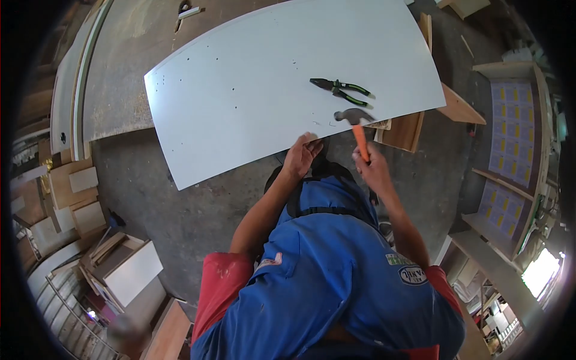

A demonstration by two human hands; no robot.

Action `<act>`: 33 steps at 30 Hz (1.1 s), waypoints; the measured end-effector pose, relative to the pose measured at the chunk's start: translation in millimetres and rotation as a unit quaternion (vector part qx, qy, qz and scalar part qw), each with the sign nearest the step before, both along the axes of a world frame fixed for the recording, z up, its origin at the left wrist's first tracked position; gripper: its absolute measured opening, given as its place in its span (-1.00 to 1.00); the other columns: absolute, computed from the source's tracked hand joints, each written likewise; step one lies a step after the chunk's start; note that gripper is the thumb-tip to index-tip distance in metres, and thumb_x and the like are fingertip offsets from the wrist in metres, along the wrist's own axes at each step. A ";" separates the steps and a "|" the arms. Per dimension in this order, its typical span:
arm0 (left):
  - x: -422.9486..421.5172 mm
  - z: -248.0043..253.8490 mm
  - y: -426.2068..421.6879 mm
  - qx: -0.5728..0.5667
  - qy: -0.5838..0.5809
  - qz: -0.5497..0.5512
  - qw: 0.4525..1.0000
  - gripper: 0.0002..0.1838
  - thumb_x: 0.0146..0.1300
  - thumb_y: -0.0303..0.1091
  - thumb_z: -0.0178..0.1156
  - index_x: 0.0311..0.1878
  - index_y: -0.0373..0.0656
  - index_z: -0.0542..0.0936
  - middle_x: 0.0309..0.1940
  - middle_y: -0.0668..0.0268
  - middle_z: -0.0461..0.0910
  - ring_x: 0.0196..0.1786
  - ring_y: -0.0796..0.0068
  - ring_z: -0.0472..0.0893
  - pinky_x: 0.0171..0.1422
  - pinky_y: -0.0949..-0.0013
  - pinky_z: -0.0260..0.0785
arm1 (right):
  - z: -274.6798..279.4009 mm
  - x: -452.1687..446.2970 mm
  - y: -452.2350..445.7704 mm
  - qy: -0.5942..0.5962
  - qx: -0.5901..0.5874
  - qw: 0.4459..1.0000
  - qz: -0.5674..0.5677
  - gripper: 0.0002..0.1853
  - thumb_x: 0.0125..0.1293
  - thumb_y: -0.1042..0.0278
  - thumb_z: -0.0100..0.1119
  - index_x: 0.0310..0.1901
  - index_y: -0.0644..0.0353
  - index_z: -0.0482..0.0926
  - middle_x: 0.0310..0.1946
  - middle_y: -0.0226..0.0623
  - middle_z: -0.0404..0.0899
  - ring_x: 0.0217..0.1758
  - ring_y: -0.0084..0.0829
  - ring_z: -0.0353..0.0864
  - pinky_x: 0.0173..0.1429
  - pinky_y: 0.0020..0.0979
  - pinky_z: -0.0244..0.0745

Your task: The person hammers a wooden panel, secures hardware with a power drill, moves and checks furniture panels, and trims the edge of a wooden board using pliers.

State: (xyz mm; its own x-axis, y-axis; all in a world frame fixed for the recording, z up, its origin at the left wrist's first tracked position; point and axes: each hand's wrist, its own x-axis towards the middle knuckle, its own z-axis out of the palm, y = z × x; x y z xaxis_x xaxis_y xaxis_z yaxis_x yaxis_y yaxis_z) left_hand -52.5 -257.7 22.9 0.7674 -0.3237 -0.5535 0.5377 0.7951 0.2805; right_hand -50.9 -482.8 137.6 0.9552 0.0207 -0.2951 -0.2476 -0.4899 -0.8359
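Observation:
My right hand (pixel 373 169) is closed round the orange handle of a claw hammer (pixel 360 139). The hammer's dark metal head is above the near edge of a large white panel (pixel 252 78); whether it touches is not clear. At that same edge, to the left of the hammer, my left hand (pixel 302 157) has its fingers curled against the panel, with a fingertip showing on top. Anything small between those fingers cannot be made out. Black-and-green pliers (pixel 341 90) lie on the panel beyond the hammer, handles apart. Tiny dark specks or holes dot the white surface.
Brown wooden boards (pixel 403 131) stick out from under the panel's right side. A brown worktop (pixel 129 66) extends at the far left. On the right stands a shelf unit (pixel 537 120). A white-fronted wooden box (pixel 133 273) sits on the floor at lower left.

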 end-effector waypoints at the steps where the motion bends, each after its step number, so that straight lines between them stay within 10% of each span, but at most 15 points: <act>1: 4.5 -4.5 -5.2 0.011 0.000 0.045 0.999 -0.54 0.41 -0.14 0.17 0.25 -0.19 0.43 0.21 0.23 0.49 0.29 0.30 0.47 0.41 0.14 0.29 | 1.2 -2.9 6.7 0.020 -0.008 1.000 0.015 -0.76 0.44 0.23 0.14 -0.20 0.27 0.44 -0.52 -0.10 0.48 -0.47 -0.31 0.54 -0.33 -0.27 0.40; 4: 6.3 -3.3 -7.1 0.026 0.006 0.092 0.995 -0.60 0.38 -0.18 0.21 0.17 -0.17 0.46 0.13 0.26 0.53 0.24 0.35 0.50 0.38 0.17 0.32 | 11.5 -20.7 29.7 -0.014 -0.040 0.999 0.025 -0.73 0.45 0.22 0.14 -0.22 0.28 0.40 -0.52 -0.01 0.46 -0.50 -0.07 0.48 -0.36 -0.26 0.35; 7: 5.8 3.9 -6.2 0.031 0.020 0.112 0.993 -0.65 0.36 -0.21 0.23 0.12 -0.16 0.49 0.07 0.30 0.56 0.18 0.38 0.53 0.35 0.18 0.34 | 13.3 -21.7 38.7 -0.064 -0.054 0.996 0.034 -0.74 0.49 0.23 0.07 -0.20 0.29 0.42 -0.55 -0.19 0.45 -0.52 -0.47 0.41 -0.37 -0.36 0.39; 9: 4.5 4.6 -7.2 0.028 0.038 0.126 0.991 -0.66 0.35 -0.22 0.23 0.10 -0.15 0.51 0.04 0.31 0.57 0.15 0.39 0.54 0.33 0.18 0.35 | 10.3 -23.0 44.6 -0.112 -0.056 0.991 0.055 -0.76 0.50 0.22 0.06 -0.11 0.26 0.39 -0.51 0.12 0.51 -0.41 0.21 0.55 -0.43 -0.12 0.38; 22: 10.6 -17.0 -14.5 -0.015 0.028 0.170 0.985 -0.64 0.30 -0.33 0.26 0.11 -0.25 0.49 0.05 0.24 0.57 0.17 0.34 0.54 0.34 0.15 0.34 | -9.0 -20.3 59.5 -0.079 -0.144 0.982 0.092 -0.78 0.51 0.23 0.03 -0.07 0.23 0.42 -0.52 0.11 0.51 -0.43 0.20 0.56 -0.45 -0.05 0.37; 24: 8.0 -9.8 -13.8 -0.012 0.024 0.174 0.984 -0.62 0.30 -0.34 0.27 0.13 -0.25 0.48 0.06 0.22 0.56 0.17 0.33 0.54 0.35 0.15 0.34 | 1.2 -32.1 60.0 -0.063 -0.152 0.984 0.063 -0.69 0.53 0.17 -0.02 0.03 0.28 0.47 -0.51 -0.02 0.50 -0.53 -0.20 0.50 -0.37 -0.27 0.38; 27: 8.9 -4.9 -12.5 -0.012 0.018 0.177 0.984 -0.59 0.28 -0.35 0.29 0.15 -0.26 0.47 0.09 0.20 0.55 0.19 0.32 0.54 0.34 0.16 0.37 | -19.9 -29.7 60.4 -0.134 -0.140 0.977 0.088 -0.78 0.52 0.22 0.01 -0.11 0.23 0.42 -0.55 0.08 0.49 -0.45 0.15 0.58 -0.46 -0.09 0.37; 33: 8.8 -2.8 -14.0 -0.004 0.016 0.189 0.982 -0.59 0.35 -0.33 0.22 0.15 -0.36 0.42 0.10 0.17 0.51 0.22 0.29 0.51 0.44 0.11 0.32 | -6.5 -32.6 58.8 -0.093 -0.168 0.979 0.062 -0.78 0.52 0.23 0.00 -0.09 0.24 0.43 -0.54 0.07 0.51 -0.44 0.15 0.59 -0.45 -0.09 0.38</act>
State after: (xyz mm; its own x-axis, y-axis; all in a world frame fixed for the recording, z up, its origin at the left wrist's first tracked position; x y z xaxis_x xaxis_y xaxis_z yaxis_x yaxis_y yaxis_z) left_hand -43.8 -271.7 20.1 0.8162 -0.0231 -0.5774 0.2118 0.9416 0.2617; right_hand -83.5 -424.0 131.1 0.9893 0.0720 -0.1270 -0.0277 -0.7615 -0.6476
